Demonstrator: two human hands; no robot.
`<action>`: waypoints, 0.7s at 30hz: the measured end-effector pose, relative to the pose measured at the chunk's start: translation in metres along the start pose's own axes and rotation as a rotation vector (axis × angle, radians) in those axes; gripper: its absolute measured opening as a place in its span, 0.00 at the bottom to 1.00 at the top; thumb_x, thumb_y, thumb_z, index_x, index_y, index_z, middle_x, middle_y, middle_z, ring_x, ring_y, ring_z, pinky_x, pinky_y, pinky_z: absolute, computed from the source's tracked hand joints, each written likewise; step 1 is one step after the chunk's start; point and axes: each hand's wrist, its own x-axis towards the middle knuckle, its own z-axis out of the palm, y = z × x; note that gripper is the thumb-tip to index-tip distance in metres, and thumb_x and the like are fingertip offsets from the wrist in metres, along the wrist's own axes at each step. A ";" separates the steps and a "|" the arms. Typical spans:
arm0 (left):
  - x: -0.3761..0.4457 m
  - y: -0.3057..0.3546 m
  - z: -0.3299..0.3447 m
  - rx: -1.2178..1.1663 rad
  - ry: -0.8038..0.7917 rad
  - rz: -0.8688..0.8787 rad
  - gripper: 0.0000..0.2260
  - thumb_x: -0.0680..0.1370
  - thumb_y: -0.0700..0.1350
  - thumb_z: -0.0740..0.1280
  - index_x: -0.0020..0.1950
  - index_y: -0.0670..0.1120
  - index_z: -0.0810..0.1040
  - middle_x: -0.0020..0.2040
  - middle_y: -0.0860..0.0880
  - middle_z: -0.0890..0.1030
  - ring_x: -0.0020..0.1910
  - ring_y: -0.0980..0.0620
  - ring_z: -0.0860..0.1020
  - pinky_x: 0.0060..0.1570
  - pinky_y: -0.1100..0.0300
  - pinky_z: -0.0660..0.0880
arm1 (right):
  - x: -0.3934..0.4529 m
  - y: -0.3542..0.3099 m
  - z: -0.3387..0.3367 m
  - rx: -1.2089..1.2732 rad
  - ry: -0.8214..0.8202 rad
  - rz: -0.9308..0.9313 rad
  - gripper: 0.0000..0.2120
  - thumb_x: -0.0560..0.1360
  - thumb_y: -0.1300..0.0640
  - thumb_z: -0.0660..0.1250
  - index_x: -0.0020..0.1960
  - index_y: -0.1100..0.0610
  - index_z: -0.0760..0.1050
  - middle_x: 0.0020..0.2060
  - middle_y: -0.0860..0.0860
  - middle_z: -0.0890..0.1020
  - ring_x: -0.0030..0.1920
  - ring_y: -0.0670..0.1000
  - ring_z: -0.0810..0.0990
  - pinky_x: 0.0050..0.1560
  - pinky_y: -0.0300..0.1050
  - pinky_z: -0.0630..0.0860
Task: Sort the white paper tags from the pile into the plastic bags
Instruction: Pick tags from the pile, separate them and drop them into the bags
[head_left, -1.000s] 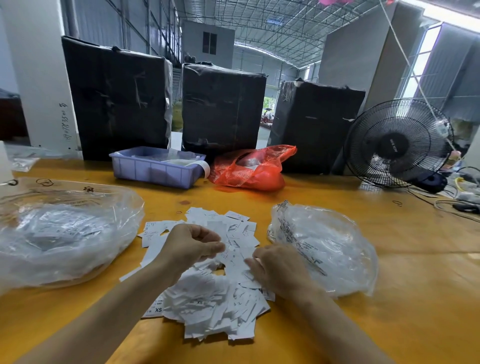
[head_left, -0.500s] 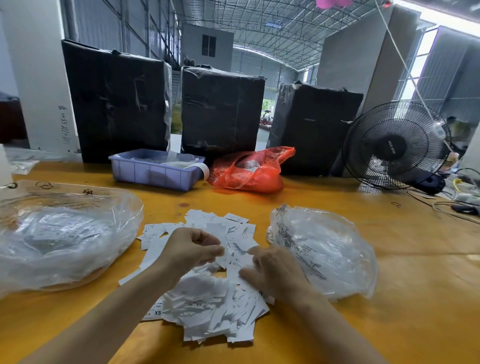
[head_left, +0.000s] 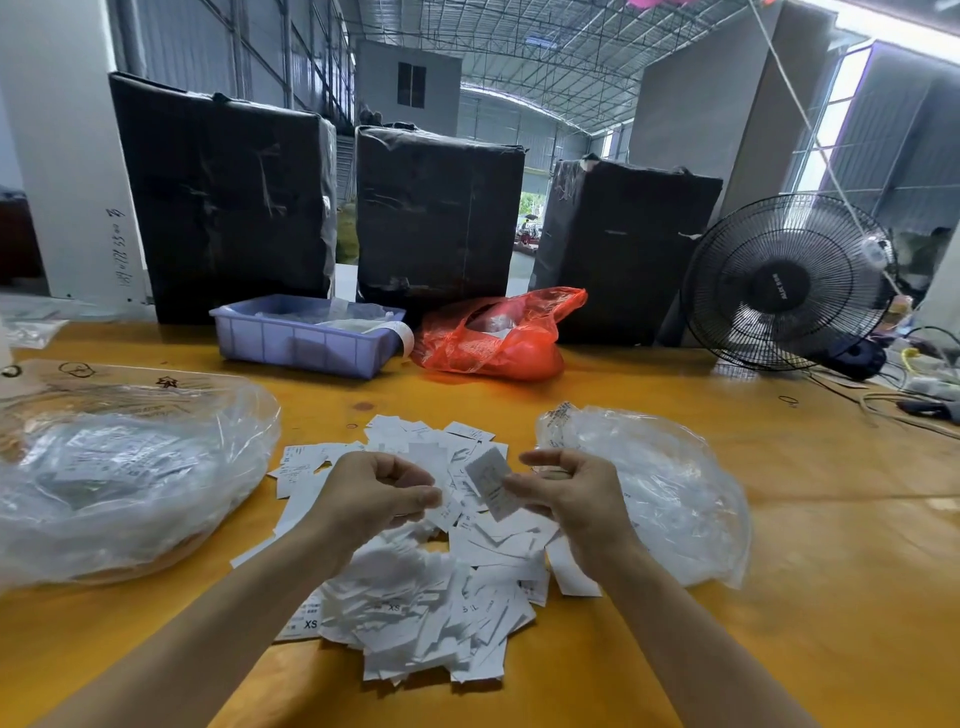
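Observation:
A pile of white paper tags lies on the yellow table in front of me. My right hand is raised over the pile and pinches a single tag between thumb and fingers. My left hand hovers just left of it, fingers curled and thumb against the forefinger; no tag shows inside it. A large clear plastic bag holding tags lies to the left. A smaller clear bag with tags lies to the right, right behind my right hand.
A lilac plastic tray and a red plastic bag sit further back. Three tall black-wrapped boxes line the far edge. A black fan and loose cables occupy the back right.
My right hand has risen off the pile with one tag pinched in it. My left hand has lifted slightly and kept its curled shape.

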 end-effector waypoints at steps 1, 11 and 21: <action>0.000 0.000 0.000 0.000 0.002 -0.003 0.07 0.66 0.33 0.76 0.40 0.38 0.81 0.30 0.47 0.81 0.27 0.55 0.78 0.30 0.64 0.74 | -0.001 -0.003 -0.001 0.109 -0.028 0.072 0.13 0.64 0.68 0.76 0.46 0.60 0.78 0.33 0.54 0.84 0.40 0.54 0.84 0.46 0.47 0.81; -0.002 0.003 0.002 -0.086 -0.042 -0.054 0.04 0.68 0.37 0.75 0.41 0.40 0.83 0.34 0.46 0.84 0.29 0.56 0.80 0.32 0.67 0.76 | -0.006 -0.009 0.007 0.353 -0.118 0.257 0.09 0.67 0.69 0.72 0.46 0.61 0.78 0.37 0.58 0.85 0.36 0.54 0.85 0.34 0.42 0.79; -0.007 0.008 0.005 -0.158 -0.061 -0.107 0.04 0.68 0.38 0.75 0.34 0.43 0.83 0.35 0.45 0.84 0.29 0.55 0.80 0.36 0.64 0.76 | -0.012 -0.012 0.010 -0.018 -0.287 0.104 0.10 0.68 0.66 0.74 0.48 0.60 0.80 0.34 0.51 0.84 0.35 0.47 0.81 0.33 0.36 0.74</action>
